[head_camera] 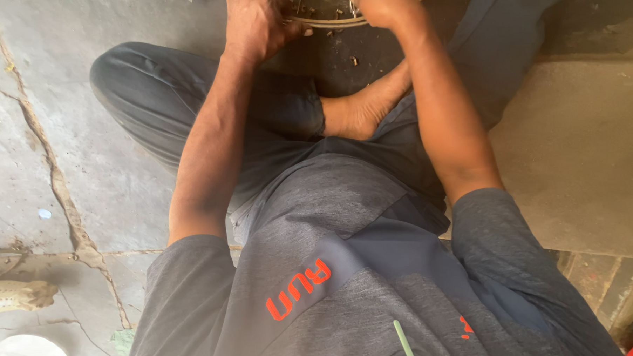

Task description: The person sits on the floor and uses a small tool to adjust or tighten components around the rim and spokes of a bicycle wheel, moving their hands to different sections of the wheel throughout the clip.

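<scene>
Your left hand [253, 22] and right hand [383, 4] both clamp the curved metal rim [328, 22] above your crossed legs [286, 109] on the cracked floor [48, 138].

A pale, curved rim [339, 21] is lying at the top centre of the frame, only its lower arc showing before the picture's upper edge is cutting it off. It is resting low over the dark floor, its inner side looking dark and speckled with small bits. Both ends of the visible arc are disappearing under fingers gripping it.
</scene>
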